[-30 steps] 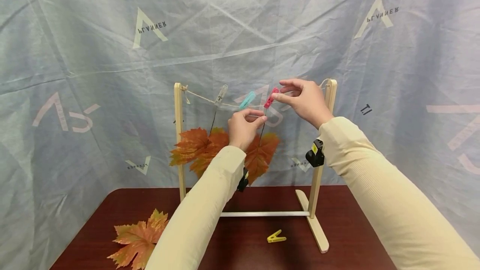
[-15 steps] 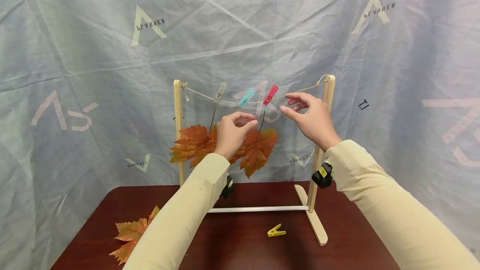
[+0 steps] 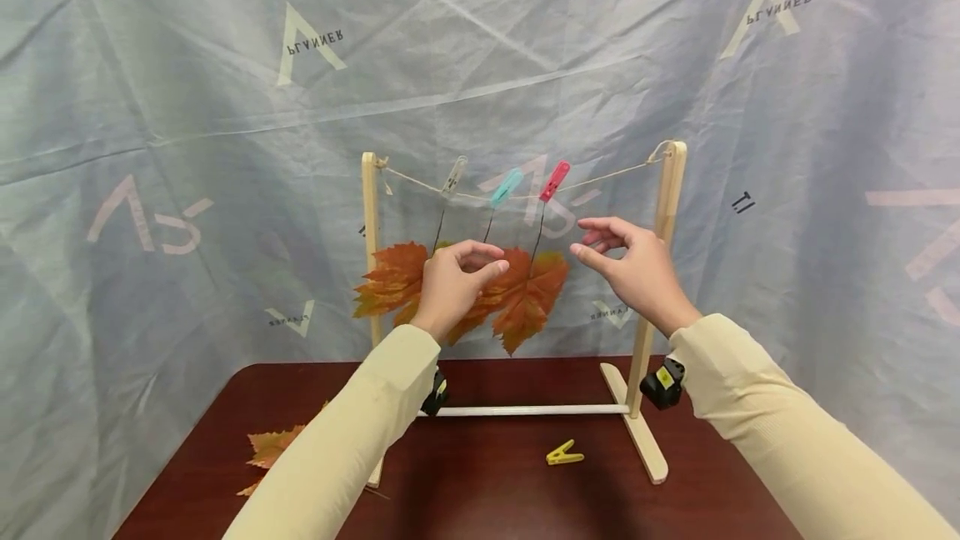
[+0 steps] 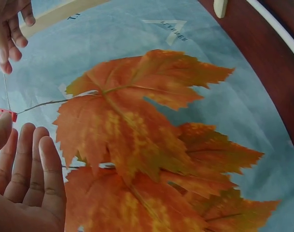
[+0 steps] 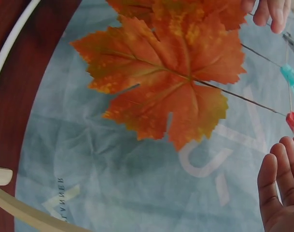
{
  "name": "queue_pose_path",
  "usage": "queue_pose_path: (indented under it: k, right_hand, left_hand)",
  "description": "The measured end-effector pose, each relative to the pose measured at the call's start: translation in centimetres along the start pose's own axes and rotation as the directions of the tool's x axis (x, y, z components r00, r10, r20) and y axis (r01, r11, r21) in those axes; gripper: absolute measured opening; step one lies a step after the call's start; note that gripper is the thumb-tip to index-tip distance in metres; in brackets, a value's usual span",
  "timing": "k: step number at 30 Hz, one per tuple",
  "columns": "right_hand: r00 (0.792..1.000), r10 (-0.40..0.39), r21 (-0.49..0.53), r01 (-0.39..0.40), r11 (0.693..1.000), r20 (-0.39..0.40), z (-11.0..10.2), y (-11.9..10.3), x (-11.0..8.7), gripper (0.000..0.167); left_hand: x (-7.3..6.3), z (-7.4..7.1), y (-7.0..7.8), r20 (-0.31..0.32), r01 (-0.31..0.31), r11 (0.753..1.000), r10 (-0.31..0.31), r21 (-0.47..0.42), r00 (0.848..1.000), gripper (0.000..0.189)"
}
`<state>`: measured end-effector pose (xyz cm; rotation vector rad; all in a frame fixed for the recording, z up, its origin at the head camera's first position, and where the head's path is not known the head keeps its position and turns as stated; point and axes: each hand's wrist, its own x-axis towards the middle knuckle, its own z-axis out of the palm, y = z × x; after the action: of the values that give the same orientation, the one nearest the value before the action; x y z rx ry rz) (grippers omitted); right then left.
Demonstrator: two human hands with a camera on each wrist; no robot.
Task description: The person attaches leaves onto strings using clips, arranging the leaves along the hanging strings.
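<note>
A string (image 3: 611, 177) sags between two wooden posts. Clipped on it are a clear clothespin (image 3: 454, 175), a turquoise clothespin (image 3: 507, 187) and a red clothespin (image 3: 555, 181). Orange artificial maple leaves hang by their stems from these; the leaf (image 3: 531, 294) under the red clothespin shows fully in the right wrist view (image 5: 171, 72). My left hand (image 3: 456, 282) is in front of the hanging leaves, its fingers loosely bent and holding nothing. To the right of the red clothespin and a little lower, my right hand (image 3: 633, 269) hovers with thumb and fingers apart, also holding nothing.
A yellow clothespin (image 3: 564, 453) lies on the dark red table (image 3: 480, 482). Another maple leaf (image 3: 273, 447) lies at the left, partly behind my left sleeve. The wooden stand has a right post (image 3: 670, 198), a left post (image 3: 371, 223) and a white crossbar (image 3: 532, 411).
My right hand has let go of the red clothespin and moved down and right. My left hand has drawn left and down from the stem. The leaf stays hanging from the string.
</note>
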<state>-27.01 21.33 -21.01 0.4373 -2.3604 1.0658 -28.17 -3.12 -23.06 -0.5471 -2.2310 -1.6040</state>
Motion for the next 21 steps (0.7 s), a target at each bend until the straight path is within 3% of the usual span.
queue_pose_path:
  k: [21]
  right_hand:
    - [0.995, 0.060, 0.044, -0.064, 0.997, 0.075, 1.7, 2.8, -3.8, 0.042]
  left_hand:
    - [-4.0, -3.9, -4.2, -0.002, 0.138, 0.990, -0.138, 0.014, 0.990, 0.020]
